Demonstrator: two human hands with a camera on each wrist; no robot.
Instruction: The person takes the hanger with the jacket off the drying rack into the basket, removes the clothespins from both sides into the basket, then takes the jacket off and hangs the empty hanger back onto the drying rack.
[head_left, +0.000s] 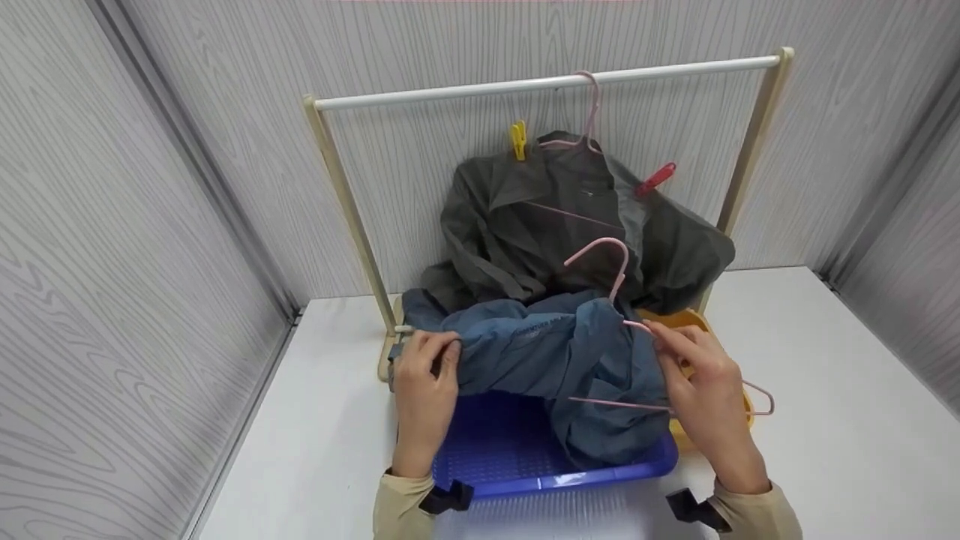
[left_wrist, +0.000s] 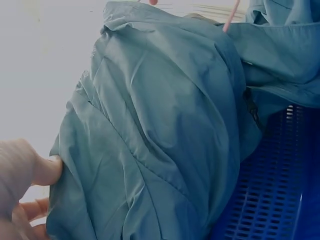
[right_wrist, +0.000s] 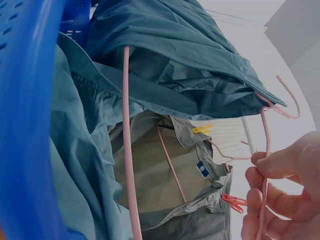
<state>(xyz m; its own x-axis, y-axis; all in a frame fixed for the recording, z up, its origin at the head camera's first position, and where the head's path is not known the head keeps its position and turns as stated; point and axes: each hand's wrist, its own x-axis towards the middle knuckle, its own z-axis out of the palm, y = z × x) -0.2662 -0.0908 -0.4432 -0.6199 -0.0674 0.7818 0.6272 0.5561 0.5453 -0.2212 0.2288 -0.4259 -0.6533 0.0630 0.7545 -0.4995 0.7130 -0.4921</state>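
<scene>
A blue jacket (head_left: 517, 345) hangs partly on a pink hanger (head_left: 619, 259), its lower folds drooping into a blue basket (head_left: 570, 480). My left hand (head_left: 426, 394) pinches the jacket's left part between thumb and fingers; the left wrist view shows the thumb on the cloth (left_wrist: 145, 130). With my right hand (head_left: 701, 390) I grip the hanger's bare right arm. In the right wrist view, thumb and fingers close round the pink wire (right_wrist: 265, 175), and the hanger's bottom bar (right_wrist: 128, 150) crosses the jacket opening.
Behind stands a rack with a white rail (head_left: 465, 91) and wooden posts. A dark grey jacket (head_left: 547, 217) hangs there on another pink hanger, with a yellow clip (head_left: 518, 140) and a red clip (head_left: 655, 180). A yellow basket (head_left: 694, 319) sits behind my right hand.
</scene>
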